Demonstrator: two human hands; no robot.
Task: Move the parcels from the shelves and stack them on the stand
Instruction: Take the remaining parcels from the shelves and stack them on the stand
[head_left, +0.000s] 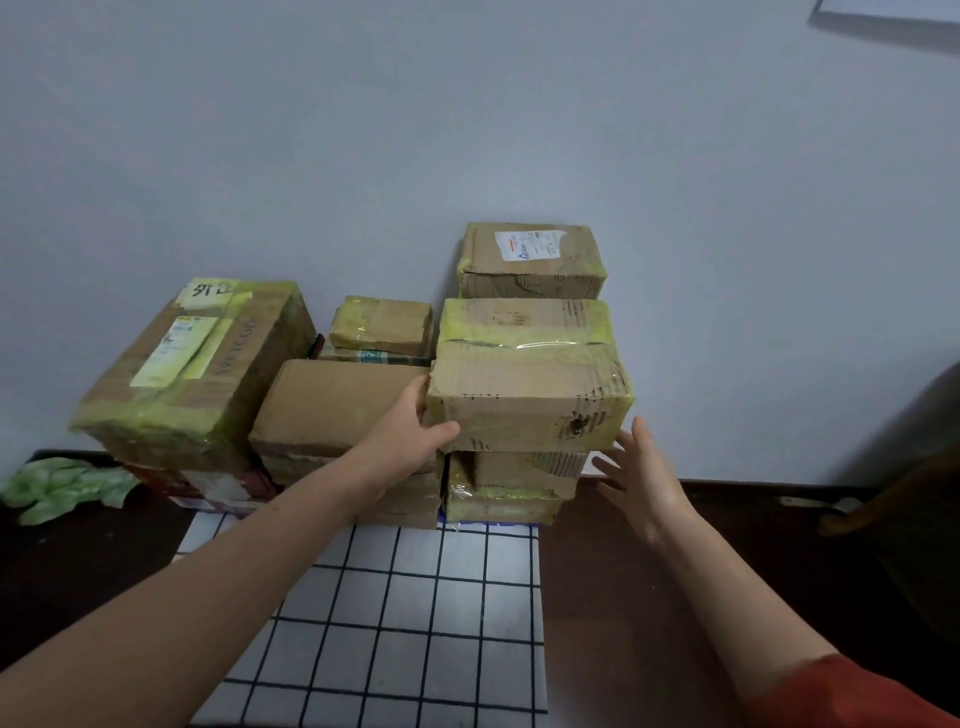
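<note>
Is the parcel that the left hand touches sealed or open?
Sealed: the parcel has its flaps flat, with yellowish tape across its top and corners.

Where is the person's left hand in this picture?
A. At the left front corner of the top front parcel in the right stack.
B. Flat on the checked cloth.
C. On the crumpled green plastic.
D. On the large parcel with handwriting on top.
A: the left hand grips the left front corner of the top front parcel, with its thumb on the front face, while the right hand is open beside the parcel.
</note>
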